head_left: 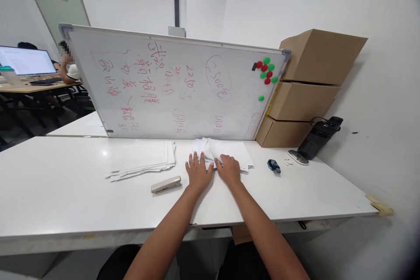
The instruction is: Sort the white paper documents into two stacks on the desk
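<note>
Several white sheets of paper (234,151) lie in a loose pile at the foot of the whiteboard, with a creased, folded sheet (207,146) on top. My left hand (199,173) rests at the front left of the pile, its fingers spread and open against the folded sheet. Just right of it, my right hand (230,169) is closed, bent fingers and thumb at the folded paper's edge; its grip is partly hidden. A beige stapler (166,184) lies on the table left of my left hand. Farther left is a stack of white paper (142,157) with uneven edges.
A whiteboard (193,109) with red writing and round magnets stands across the table's (98,201) back. Stacked cardboard boxes (298,100), a black bottle (320,138), a computer mouse (298,157) and a dark blue fabric item (273,166) are at right. A person (72,72) sits far left.
</note>
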`<state>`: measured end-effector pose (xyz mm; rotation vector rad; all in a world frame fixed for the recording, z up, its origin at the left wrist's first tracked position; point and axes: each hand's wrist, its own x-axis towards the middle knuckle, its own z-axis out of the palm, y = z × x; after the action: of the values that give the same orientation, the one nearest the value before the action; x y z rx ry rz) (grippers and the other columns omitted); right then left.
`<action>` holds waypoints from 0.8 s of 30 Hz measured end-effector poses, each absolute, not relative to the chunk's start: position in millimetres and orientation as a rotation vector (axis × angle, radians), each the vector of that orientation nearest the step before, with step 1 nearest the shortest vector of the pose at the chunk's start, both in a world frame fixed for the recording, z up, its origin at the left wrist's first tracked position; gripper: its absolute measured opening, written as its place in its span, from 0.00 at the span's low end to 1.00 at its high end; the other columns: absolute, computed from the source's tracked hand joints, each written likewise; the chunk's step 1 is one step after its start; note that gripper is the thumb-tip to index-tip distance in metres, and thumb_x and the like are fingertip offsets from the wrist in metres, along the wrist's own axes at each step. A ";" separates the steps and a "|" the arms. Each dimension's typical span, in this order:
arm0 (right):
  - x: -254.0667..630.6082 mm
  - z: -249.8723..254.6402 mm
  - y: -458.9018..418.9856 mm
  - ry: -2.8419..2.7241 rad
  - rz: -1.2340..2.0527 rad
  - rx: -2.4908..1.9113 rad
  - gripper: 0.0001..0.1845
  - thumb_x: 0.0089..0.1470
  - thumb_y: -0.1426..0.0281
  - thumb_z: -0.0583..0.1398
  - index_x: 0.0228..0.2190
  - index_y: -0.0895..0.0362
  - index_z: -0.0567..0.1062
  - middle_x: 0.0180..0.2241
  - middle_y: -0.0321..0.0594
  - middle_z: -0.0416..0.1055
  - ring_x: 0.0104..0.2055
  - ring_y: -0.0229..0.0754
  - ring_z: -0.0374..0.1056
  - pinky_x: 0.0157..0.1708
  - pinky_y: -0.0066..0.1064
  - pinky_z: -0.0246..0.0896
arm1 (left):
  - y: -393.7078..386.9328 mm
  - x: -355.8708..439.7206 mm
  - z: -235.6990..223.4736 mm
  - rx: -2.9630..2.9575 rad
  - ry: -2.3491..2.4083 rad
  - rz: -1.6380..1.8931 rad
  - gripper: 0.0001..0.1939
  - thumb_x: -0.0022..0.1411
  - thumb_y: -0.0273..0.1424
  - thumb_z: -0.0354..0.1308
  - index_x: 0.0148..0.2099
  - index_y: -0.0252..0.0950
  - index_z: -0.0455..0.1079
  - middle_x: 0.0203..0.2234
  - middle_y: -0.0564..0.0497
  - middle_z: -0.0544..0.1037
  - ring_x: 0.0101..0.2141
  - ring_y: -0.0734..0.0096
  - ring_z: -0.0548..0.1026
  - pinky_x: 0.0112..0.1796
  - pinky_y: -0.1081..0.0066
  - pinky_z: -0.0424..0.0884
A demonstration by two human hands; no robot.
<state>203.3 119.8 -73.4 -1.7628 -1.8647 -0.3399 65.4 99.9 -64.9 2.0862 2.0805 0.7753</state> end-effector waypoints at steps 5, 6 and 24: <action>202.5 -72.6 119.3 -1.863 -0.338 -1.768 0.17 0.60 0.58 0.52 0.41 0.56 0.72 0.35 0.43 0.73 0.40 0.44 0.65 0.38 0.33 0.49 | 98.8 65.9 -64.7 2.107 2.059 0.758 0.35 0.64 0.48 0.41 0.66 0.32 0.52 0.66 0.38 0.49 0.65 0.47 0.42 0.59 0.46 0.45; 202.4 -72.5 119.1 -1.862 -0.338 -1.769 0.17 0.60 0.58 0.52 0.40 0.56 0.72 0.35 0.43 0.73 0.40 0.44 0.65 0.39 0.33 0.49 | 98.9 66.1 -65.0 2.105 2.060 0.753 0.35 0.64 0.48 0.40 0.66 0.32 0.53 0.66 0.38 0.49 0.65 0.47 0.42 0.59 0.46 0.44; 202.6 -73.1 119.4 -1.844 -0.299 -1.760 0.15 0.61 0.60 0.52 0.39 0.56 0.73 0.34 0.40 0.72 0.39 0.43 0.64 0.40 0.32 0.48 | 101.8 66.7 -69.5 2.052 2.132 0.832 0.31 0.64 0.46 0.42 0.64 0.33 0.57 0.65 0.38 0.51 0.65 0.47 0.42 0.59 0.42 0.42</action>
<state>202.6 119.4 -73.1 -1.7599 -1.8439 -0.2994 66.7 101.8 -69.5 2.0515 2.1317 0.8323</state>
